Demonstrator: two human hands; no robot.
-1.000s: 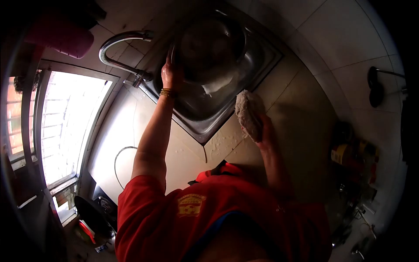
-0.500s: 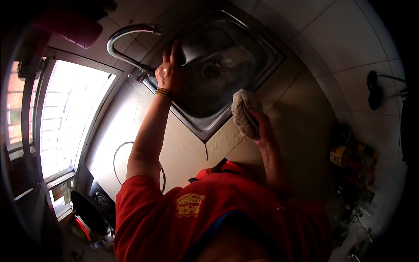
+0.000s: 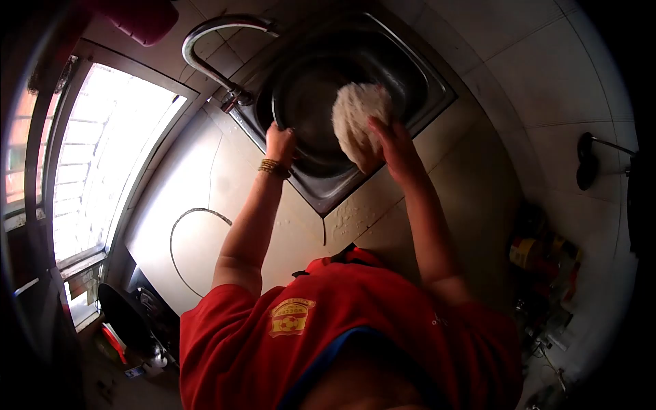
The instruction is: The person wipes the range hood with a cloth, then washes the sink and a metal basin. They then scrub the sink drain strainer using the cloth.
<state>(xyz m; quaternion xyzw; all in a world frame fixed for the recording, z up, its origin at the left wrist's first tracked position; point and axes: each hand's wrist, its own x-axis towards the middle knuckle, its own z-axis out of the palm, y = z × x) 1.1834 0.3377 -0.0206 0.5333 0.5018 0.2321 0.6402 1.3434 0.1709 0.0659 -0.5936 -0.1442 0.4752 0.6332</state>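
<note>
A metal sink (image 3: pixel 434 85) is set in the pale counter. In it is a dark round pan or bowl (image 3: pixel 307 89), its rim near my left hand (image 3: pixel 281 142). The fingers of that hand are closed on the rim at the lower left. My right hand (image 3: pixel 391 147) grips a pale, shaggy cloth (image 3: pixel 357 119), which hangs over the right part of the round vessel. A curved metal faucet (image 3: pixel 198 42) rises at the sink's left corner, with its spout over the sink's edge.
A bright barred window (image 3: pixel 102 164) is on the left, with a black pan (image 3: pixel 123 314) below it. A thin hose (image 3: pixel 173 239) lies on the counter. Bottles (image 3: pixel 525 253) stand at the right, and a black utensil (image 3: pixel 586 160) hangs on the wall.
The round vessel, out of the sink's view half a second ago, is in the sink. My left hand has closed on its rim. My right hand has moved the cloth up over it.
</note>
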